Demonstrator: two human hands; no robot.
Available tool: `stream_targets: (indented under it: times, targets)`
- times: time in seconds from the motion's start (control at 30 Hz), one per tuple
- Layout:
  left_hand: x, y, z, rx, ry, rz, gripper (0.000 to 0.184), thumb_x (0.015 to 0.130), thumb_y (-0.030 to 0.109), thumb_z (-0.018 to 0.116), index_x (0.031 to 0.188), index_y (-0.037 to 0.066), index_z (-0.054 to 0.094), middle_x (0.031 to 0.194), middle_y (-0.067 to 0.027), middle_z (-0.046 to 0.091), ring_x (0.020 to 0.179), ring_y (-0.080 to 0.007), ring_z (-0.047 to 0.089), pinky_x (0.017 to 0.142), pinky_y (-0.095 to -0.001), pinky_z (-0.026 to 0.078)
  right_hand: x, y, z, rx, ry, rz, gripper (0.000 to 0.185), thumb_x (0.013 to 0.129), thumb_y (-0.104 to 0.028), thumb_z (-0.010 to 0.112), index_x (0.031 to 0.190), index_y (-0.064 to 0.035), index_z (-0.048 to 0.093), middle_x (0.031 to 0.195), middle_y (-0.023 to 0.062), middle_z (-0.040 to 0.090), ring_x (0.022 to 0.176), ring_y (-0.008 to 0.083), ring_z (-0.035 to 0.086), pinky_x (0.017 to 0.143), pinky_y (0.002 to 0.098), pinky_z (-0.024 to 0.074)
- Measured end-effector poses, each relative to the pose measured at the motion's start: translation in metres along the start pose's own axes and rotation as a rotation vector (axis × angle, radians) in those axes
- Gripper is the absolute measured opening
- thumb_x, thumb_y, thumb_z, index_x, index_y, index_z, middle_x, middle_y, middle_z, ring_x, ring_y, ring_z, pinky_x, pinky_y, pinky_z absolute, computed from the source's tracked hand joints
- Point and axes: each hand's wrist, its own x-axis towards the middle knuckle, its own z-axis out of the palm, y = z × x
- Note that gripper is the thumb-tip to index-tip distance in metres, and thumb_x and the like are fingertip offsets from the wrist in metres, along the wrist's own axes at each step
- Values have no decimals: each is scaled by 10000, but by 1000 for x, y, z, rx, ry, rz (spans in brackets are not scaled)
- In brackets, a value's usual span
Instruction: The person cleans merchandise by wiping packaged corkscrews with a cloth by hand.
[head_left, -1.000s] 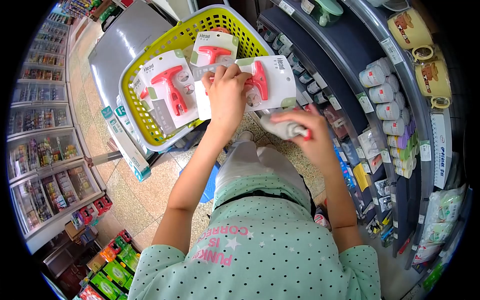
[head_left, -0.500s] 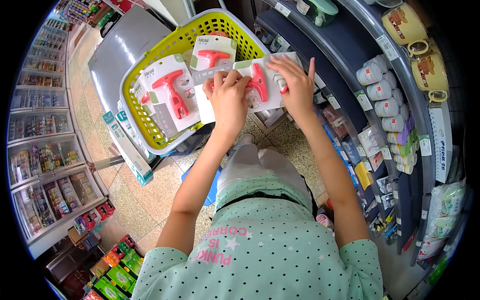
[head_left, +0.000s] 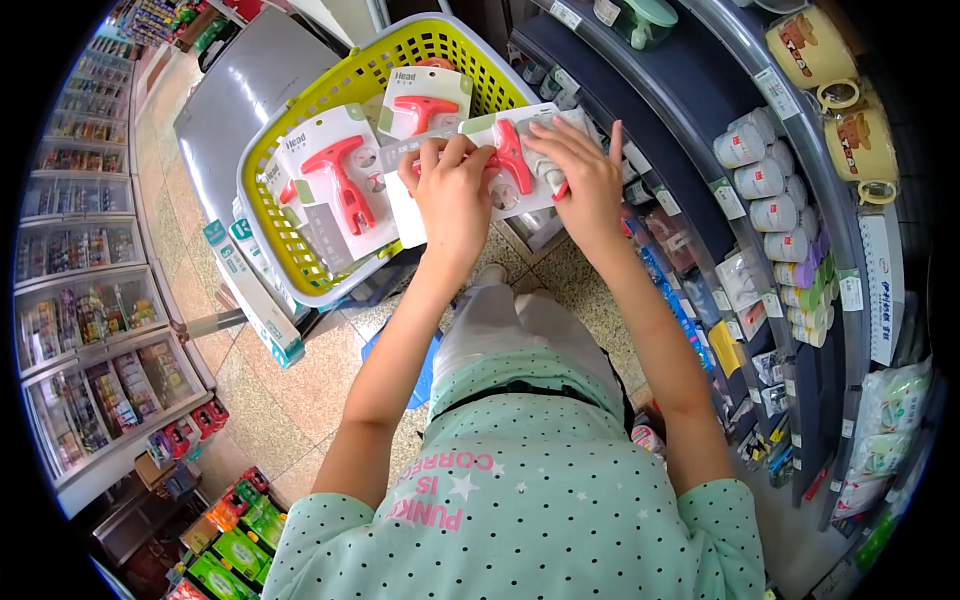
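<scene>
The fingers of my left hand [head_left: 455, 200] are curled over a carded pack with a red T-shaped tool [head_left: 513, 158], gripping it at the tool's handle. My right hand [head_left: 580, 180] presses a crumpled greyish cloth [head_left: 543, 168] with a red edge against the right part of the same card. Its little finger sticks out. Beyond my hands is a yellow-green basket [head_left: 262, 215] with a grey rim. In it lean similar packs, one with a larger red T-shaped tool [head_left: 343, 180] at the left and another red tool [head_left: 425, 110] behind. My fingers hide part of the held tool.
Curved dark shelves with stacked white cups [head_left: 760, 180] and bear-face mugs [head_left: 862, 140] rise at my right. A grey metal surface [head_left: 245, 90] stands behind the basket. Teal-and-white boxes [head_left: 250, 290] lie beside it. Glass-fronted cabinets [head_left: 90, 320] line the far left.
My right hand has shifted slightly left and down over the card, with the cloth. My left hand and the pack have moved slightly left; the basket stays in place.
</scene>
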Motion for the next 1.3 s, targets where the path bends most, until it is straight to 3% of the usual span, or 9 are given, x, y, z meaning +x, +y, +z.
stream_targets:
  times: [0.23,0.37,0.47,0.6,0.7,0.93,1.1,1.2,1.3]
  targets:
    - [-1,0,-1,10,-10,-2,284,702,1,712,965,101,751,947,-23,626,1006,-248,547,967,-461,313,-2,23,-2,-120,83,59,427,752,62,633,1061,-208,750,1207,-23,709,1249,197,587,1202,629,18]
    - [-2,-1,1,20,-1,-8,282,702,6,713,967,98,752,952,-26,628,1007,-250,547,976,-466,307,-4,34,-16,-239,142,197,502,784,95,532,1109,-220,750,1215,-14,704,1263,206,580,1186,642,-25]
    - [-1,1,-1,15,4,-18,281,704,6,709,967,96,752,957,-31,628,1010,-251,546,981,-470,303,-12,2,-24,-167,202,111,445,751,63,635,1079,-218,743,1221,-17,700,1249,205,586,1196,652,-12]
    - [-2,-1,1,19,22,-13,292,703,-11,697,970,94,753,959,-36,627,1011,-252,545,982,-471,301,-33,-32,-3,-123,41,96,498,720,86,647,1114,-206,731,1234,-26,692,1266,209,568,1189,667,-2]
    - [-2,-2,0,76,-4,-7,237,754,79,747,983,134,770,947,0,646,999,-225,552,975,-449,303,-35,-18,-3,-101,65,73,477,722,83,643,1097,-196,735,1230,-24,694,1257,212,574,1185,672,7]
    - [-2,-3,1,68,4,-26,223,757,90,748,975,129,771,936,-10,645,990,-230,558,968,-445,315,-19,7,-14,-201,189,212,433,760,64,632,1081,-203,745,1213,-25,705,1256,213,580,1194,649,1]
    - [-1,-3,1,49,5,-45,212,760,92,747,968,125,773,938,-17,642,999,-232,557,970,-453,318,-10,-22,-1,-114,66,71,490,716,50,741,1116,-232,734,1243,-37,694,1273,194,569,1200,652,-16]
    - [-2,-4,1,9,18,-27,218,746,52,731,958,96,760,960,-46,631,1006,-261,543,971,-477,309,-9,-1,9,-187,101,98,504,711,49,750,1126,-235,729,1249,-41,690,1268,188,572,1199,656,-8]
    - [-2,-5,1,5,29,-27,214,751,57,730,960,93,758,965,-49,631,1012,-263,544,970,-477,310,-11,13,-8,-217,160,263,479,737,44,712,1116,-249,732,1216,-43,701,1251,186,582,1184,678,-12]
